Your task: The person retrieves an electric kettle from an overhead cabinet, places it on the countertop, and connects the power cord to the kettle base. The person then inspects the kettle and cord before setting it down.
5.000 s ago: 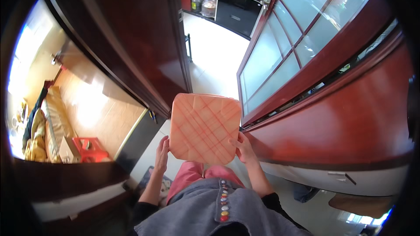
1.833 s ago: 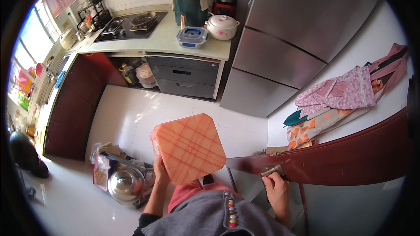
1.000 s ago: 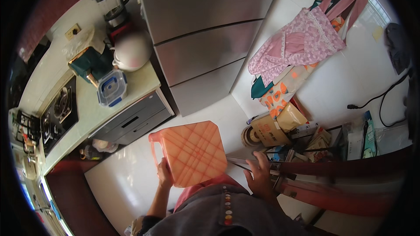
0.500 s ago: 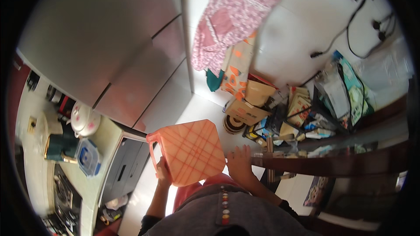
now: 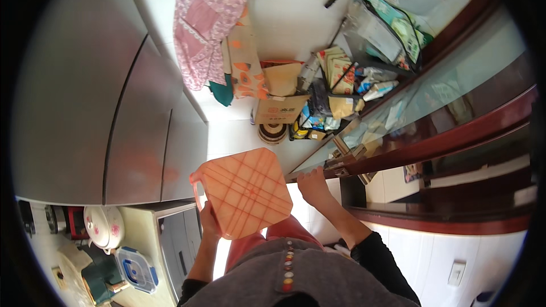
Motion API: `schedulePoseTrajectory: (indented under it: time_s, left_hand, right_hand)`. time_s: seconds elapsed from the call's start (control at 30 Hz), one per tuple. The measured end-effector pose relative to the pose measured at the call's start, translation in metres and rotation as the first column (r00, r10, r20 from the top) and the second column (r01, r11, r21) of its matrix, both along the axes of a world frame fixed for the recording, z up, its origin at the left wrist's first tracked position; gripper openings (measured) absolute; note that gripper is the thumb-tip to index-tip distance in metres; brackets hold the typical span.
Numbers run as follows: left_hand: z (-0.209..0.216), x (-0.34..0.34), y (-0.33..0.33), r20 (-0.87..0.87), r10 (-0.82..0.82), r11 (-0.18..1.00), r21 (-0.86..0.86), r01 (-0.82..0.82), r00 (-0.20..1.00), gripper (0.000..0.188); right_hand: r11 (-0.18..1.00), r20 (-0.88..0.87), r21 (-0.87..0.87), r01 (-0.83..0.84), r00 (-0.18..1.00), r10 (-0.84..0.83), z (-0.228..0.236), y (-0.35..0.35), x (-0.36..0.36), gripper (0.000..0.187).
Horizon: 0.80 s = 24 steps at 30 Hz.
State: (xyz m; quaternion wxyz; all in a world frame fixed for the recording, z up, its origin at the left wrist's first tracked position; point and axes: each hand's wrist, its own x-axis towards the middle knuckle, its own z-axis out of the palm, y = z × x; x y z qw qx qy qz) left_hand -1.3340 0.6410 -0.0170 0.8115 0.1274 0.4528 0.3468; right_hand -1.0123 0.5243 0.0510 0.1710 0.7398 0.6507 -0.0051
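A square orange-pink plastic stool [image 5: 247, 190] with a plaid top is carried in front of my body. My left hand [image 5: 209, 220] grips its left side, near a leg; the fingertips are partly hidden beneath the stool. To the right of the stool, my right hand [image 5: 314, 186] has its fingers curled over the edge of a dark red framed glass door [image 5: 392, 162]. A metal door handle [image 5: 350, 150] is just beyond that hand.
At left are a grey refrigerator [image 5: 74, 108] and a counter [image 5: 133, 224] with a white floral pot [image 5: 103, 227] and a lidded container [image 5: 136, 270]. Ahead are a cardboard box [image 5: 281, 110], a rack of packages [image 5: 341, 88] and hanging aprons [image 5: 213, 23]. A wall switch [image 5: 456, 273] is at lower right.
My view has turned to the right. My right hand, earlier with fingers extended beside the door edge, is now curled on it. The stool stays in my left hand.
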Motion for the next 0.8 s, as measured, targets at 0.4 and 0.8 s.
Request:
schedulePoseTrajectory:
  time_s: [0.4,0.8]
  left_hand:
    - [-0.006,0.003,-0.009,0.011,-0.167,0.985,0.051,0.167,0.986,0.047]
    - [-0.053,0.052,-0.031,-0.005,-0.324,0.938,0.125,0.322,0.946,0.04]
  right_hand:
    - [0.77,-0.427,0.485,0.415,0.881,-0.206,0.093,-0.085,-0.013,0.05]
    - [0.445,0.028,0.721,0.531,0.619,-0.785,0.09,-0.206,0.103,0.051]
